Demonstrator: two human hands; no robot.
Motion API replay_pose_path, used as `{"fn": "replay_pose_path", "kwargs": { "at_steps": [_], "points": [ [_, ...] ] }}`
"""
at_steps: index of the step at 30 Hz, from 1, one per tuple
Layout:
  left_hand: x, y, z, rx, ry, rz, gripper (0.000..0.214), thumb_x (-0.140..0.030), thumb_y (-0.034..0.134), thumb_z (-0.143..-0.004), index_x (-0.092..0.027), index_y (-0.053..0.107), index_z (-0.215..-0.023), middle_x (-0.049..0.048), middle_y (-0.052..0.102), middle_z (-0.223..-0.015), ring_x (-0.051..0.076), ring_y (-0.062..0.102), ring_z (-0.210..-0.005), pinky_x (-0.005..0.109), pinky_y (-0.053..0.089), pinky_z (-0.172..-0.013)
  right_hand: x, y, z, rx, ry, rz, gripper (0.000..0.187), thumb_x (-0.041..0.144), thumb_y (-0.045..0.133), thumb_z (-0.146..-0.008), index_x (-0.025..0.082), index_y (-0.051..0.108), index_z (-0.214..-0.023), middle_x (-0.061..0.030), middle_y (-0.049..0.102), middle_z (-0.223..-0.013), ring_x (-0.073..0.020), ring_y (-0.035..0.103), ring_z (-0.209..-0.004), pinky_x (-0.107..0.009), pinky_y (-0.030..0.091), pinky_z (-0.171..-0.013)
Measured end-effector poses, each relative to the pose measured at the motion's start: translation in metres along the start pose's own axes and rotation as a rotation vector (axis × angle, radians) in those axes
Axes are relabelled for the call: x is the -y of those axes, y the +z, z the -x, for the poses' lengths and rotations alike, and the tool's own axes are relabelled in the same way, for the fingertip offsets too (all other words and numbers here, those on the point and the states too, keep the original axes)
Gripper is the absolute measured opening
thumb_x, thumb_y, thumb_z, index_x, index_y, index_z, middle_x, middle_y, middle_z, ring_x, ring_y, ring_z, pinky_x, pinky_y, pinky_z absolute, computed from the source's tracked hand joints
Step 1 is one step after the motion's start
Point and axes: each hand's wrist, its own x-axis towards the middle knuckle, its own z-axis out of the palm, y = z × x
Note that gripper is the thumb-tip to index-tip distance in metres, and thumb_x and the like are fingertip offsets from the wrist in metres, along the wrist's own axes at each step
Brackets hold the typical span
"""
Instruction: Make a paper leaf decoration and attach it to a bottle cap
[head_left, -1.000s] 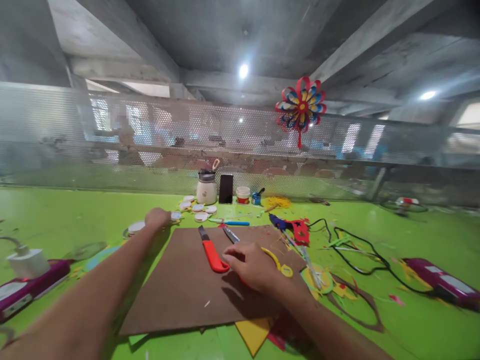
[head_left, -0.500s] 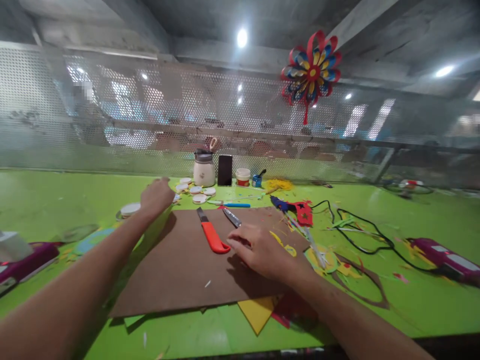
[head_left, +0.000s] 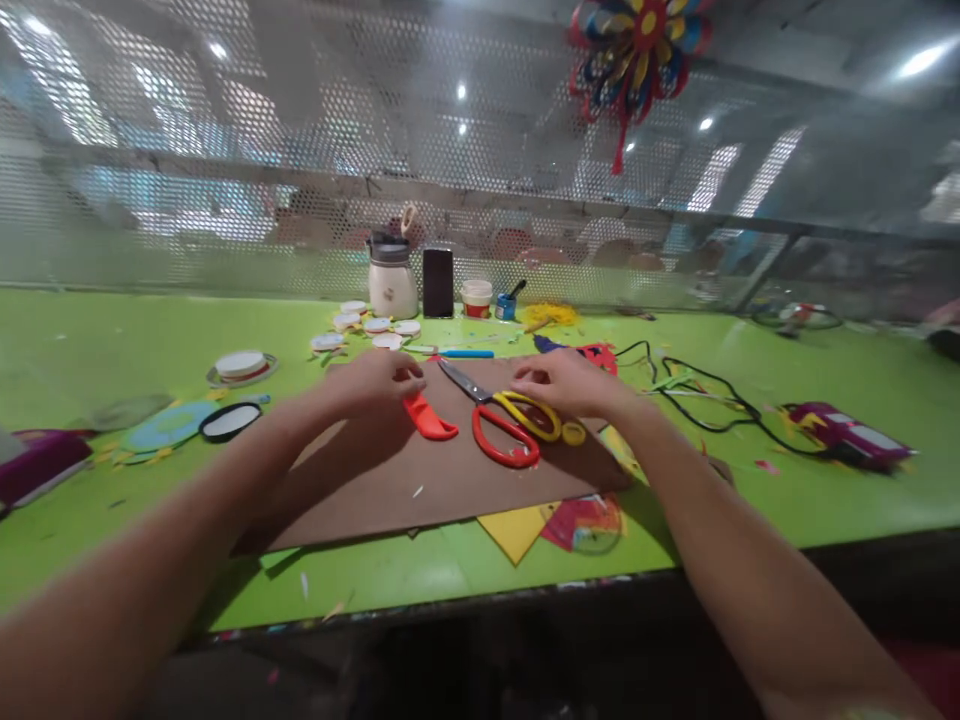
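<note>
My left hand hovers over the top of a brown board, fingers curled together at the blade end of an orange-handled knife; what the fingers hold is hidden. My right hand rests at the board's upper right edge, fingers loosely stretched to the left, just above the yellow handle of a pair of red-and-yellow scissors. The scissors lie on the board between both hands, blades pointing up and left. A small yellow ring lies under my right wrist.
White discs, a cream jar, a black phone and small paint pots stand at the back of the green table. Black cable and a purple tool lie to the right. Paper scraps stick out under the board. A mesh screen closes the far side.
The view has tilted down. My left hand came back from the white discs to the knife. My right hand moved up and right off the scissors, which now show in full.
</note>
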Motion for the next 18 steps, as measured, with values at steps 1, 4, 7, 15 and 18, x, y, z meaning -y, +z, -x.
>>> {"fn": "replay_pose_path", "kwargs": {
  "at_steps": [1,4,7,15,18],
  "points": [
    [-0.005,-0.001,0.004,0.038,0.051,0.02,0.045,-0.048,0.043,-0.081,-0.023,0.067,-0.109,0.0035,0.074,-0.101,0.022,0.065,-0.086,0.026,0.044,-0.069,-0.001,0.0,-0.001,0.039,-0.012,0.013,0.024,0.034,0.059,-0.086,0.019,0.073,-0.099,-0.0065,0.075,-0.085,-0.0193,0.065,-0.073,-0.026,0.042,-0.06],
    [-0.012,-0.002,0.012,0.046,0.095,0.002,0.046,-0.048,0.042,-0.082,-0.022,0.066,-0.112,0.0051,0.073,-0.103,0.023,0.065,-0.087,0.029,0.045,-0.069,0.001,0.009,-0.002,0.13,-0.075,0.058,0.027,0.038,0.059,-0.085,0.022,0.073,-0.101,-0.007,0.075,-0.091,-0.0197,0.065,-0.077,-0.025,0.04,-0.059],
    [-0.005,0.001,0.015,0.005,0.094,-0.014,0.048,-0.045,0.042,-0.081,-0.018,0.064,-0.114,0.0086,0.072,-0.107,0.026,0.065,-0.091,0.031,0.046,-0.072,0.004,0.022,-0.003,0.132,-0.082,0.025,0.028,0.041,0.059,-0.085,0.023,0.074,-0.1,-0.0063,0.075,-0.087,-0.0194,0.064,-0.074,-0.025,0.038,-0.057],
    [0.01,0.006,0.014,-0.004,0.163,-0.006,0.035,-0.04,0.042,-0.08,-0.02,0.067,-0.095,0.0088,0.072,-0.097,0.026,0.065,-0.085,0.032,0.046,-0.068,-0.019,-0.021,-0.007,-0.21,0.075,-0.116,0.013,0.024,0.065,-0.078,0.017,0.076,-0.079,-0.005,0.073,-0.075,-0.0172,0.064,-0.068,-0.024,0.043,-0.061],
    [0.008,0.01,0.013,-0.009,0.239,0.0,0.032,-0.039,0.043,-0.079,-0.019,0.067,-0.087,0.0096,0.072,-0.091,0.025,0.065,-0.079,0.032,0.045,-0.065,-0.037,-0.041,-0.008,-0.403,0.18,-0.222,0.017,0.021,0.058,-0.084,0.013,0.073,-0.08,-0.0056,0.071,-0.067,-0.0145,0.064,-0.059,-0.023,0.047,-0.057]
  ]
}}
